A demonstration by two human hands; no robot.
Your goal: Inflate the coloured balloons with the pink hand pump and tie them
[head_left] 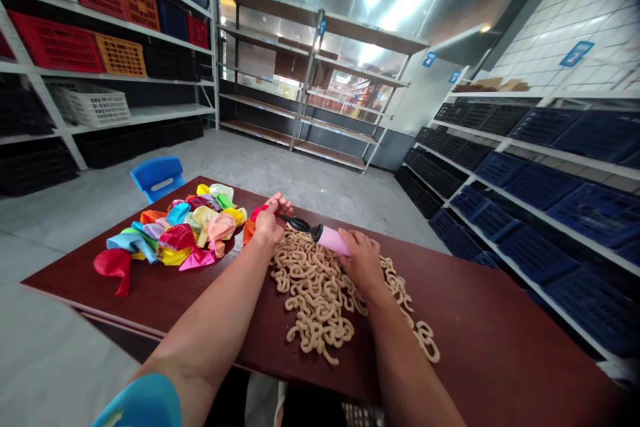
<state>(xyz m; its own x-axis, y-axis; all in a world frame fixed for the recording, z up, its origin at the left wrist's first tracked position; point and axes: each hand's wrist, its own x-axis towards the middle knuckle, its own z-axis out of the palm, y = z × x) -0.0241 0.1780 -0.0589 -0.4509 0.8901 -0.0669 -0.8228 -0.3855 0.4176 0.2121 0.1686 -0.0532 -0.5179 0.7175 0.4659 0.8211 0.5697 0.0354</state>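
1. Pump (pixel 333 240) in use: the fingers of my right hand (pixel 364 257) are closed round its pink barrel, over the far part of the beige curls, close to the tabletop's far edge.
2. The fingers of my left hand (pixel 270 223) are half curled by the pump's black end, and a red balloon (pixel 257 213) shows beside them; I cannot tell whether they pinch it, or whether it sits on the pump.
3. Limp balloons (pixel 180 237) of many colours lie heaped between the tabletop's left edge and my left arm; an orange balloon (pixel 249 232) lies just beside my left wrist.
4. The beige curls (pixel 320 295) cover the middle of the tabletop (pixel 465 327), running from near the far edge toward the near one.
5. I judge the work barely begun: no balloon in view looks filled, the red one is in hand, and the whole heap is left.
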